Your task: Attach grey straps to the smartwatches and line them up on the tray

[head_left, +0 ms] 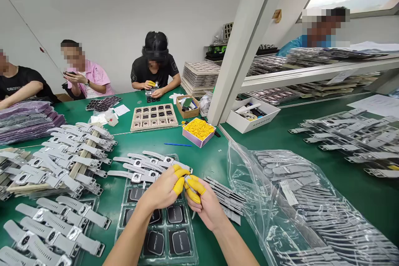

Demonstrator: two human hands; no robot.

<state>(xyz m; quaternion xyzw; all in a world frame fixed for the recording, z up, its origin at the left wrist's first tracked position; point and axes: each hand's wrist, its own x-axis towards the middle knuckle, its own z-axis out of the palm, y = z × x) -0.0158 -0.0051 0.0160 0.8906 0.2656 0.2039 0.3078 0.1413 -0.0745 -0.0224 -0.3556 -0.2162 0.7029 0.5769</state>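
My left hand (166, 188) and my right hand (204, 200) meet above the table, with yellow finger cots on the thumbs and fingers. Both are closed in a pinch around a small grey watch part (186, 179), mostly hidden by the fingers; a grey strap end peeks out below my right hand. Under my left arm lies a clear plastic tray (195, 244) with square, dark-faced watch bodies (181, 242) in its compartments. Watches with grey straps (137, 176) rest across its far end. Beside my right hand is a row of loose grey straps (226, 195).
Piles of strapped watches (62, 160) fill the left side. A clear bag of grey straps (299, 199) lies at right. Farther off are a box of yellow finger cots (199, 129), a blue stick (177, 144), a beige tray (134, 124) and a white post (241, 45). Several people sit beyond.
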